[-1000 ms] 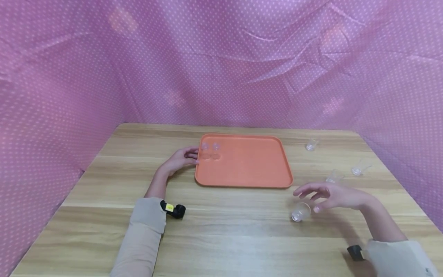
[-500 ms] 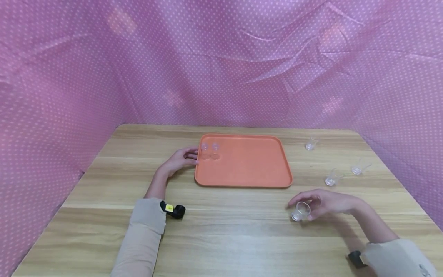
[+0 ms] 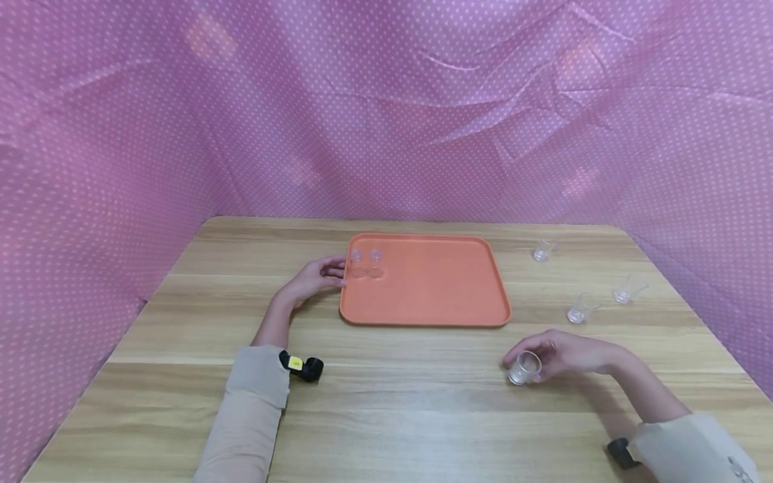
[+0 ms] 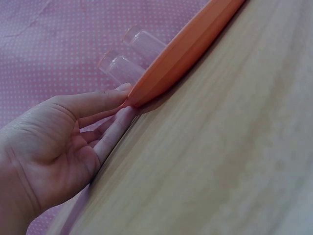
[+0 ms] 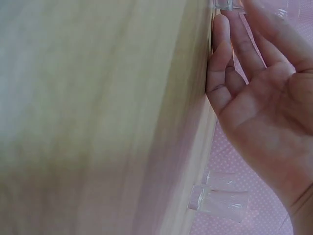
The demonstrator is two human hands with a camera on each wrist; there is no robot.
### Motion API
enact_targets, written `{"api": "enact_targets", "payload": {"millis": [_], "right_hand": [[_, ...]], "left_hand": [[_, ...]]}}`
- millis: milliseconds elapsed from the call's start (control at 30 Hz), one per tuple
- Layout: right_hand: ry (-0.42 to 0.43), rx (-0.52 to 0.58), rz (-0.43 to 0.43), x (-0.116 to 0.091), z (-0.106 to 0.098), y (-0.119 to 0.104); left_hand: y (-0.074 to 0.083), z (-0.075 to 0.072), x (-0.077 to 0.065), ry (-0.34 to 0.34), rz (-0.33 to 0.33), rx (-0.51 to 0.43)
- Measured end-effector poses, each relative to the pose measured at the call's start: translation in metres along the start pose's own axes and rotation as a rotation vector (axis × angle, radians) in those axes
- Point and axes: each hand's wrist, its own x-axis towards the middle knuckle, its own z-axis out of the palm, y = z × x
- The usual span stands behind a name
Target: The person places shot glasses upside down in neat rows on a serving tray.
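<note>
My left hand [image 3: 311, 278] pinches the left rim of an orange tray [image 3: 435, 282], with the thumb on top and a finger beneath, as the left wrist view shows. Two small clear shot glasses [image 4: 122, 68] stand on the tray beside that hand, in its far left corner, bases up. At the right front, my right hand [image 3: 574, 352] has thumb and fingers around another clear shot glass [image 3: 524, 367], which stands rim up on the wooden table. Only a bit of this glass [image 5: 229, 5] shows at the top of the right wrist view.
Three more clear shot glasses stand right of the tray: a near glass [image 3: 578, 311], a far glass [image 3: 543, 251] and a rightmost glass [image 3: 624, 294]. A pink dotted curtain [image 3: 386, 121] surrounds the wooden table [image 3: 410, 416] at the back and sides.
My right hand has come down and leftward to the front shot glass, and its fingers have closed in around it. The left hand and the tray have stayed put.
</note>
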Motion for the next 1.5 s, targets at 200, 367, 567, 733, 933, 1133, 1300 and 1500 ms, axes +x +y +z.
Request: {"api": "enact_targets", "payload": {"millis": [200, 367, 567, 733, 933, 1133, 1300, 1500], "right_hand": [[0.001, -0.022, 0.003, 0.002, 0.003, 0.003], [0.015, -0.053, 0.009, 0.003, 0.005, 0.005], [0.037, -0.078, 0.021, 0.004, 0.006, 0.004], [0.045, -0.080, 0.025, 0.005, 0.007, 0.003], [0.047, -0.082, 0.050, 0.005, 0.007, 0.003], [0.047, -0.080, 0.066, 0.008, 0.005, -0.003], [0.084, -0.077, 0.081, 0.015, -0.002, -0.012], [0.159, -0.100, 0.098, 0.028, -0.012, -0.023]], "left_hand": [[0.001, 0.001, -0.002, 0.008, 0.013, 0.019], [0.015, 0.004, -0.009, -0.005, 0.002, 0.009], [0.026, 0.006, -0.014, -0.013, -0.007, 0.005], [0.024, 0.006, -0.013, -0.017, -0.002, 0.006], [0.024, 0.007, -0.013, -0.018, 0.003, 0.014], [0.018, 0.007, -0.009, -0.019, -0.004, 0.011], [0.003, 0.003, 0.000, -0.012, 0.002, 0.004], [-0.001, 0.001, -0.001, 0.007, 0.022, 0.017]]}}
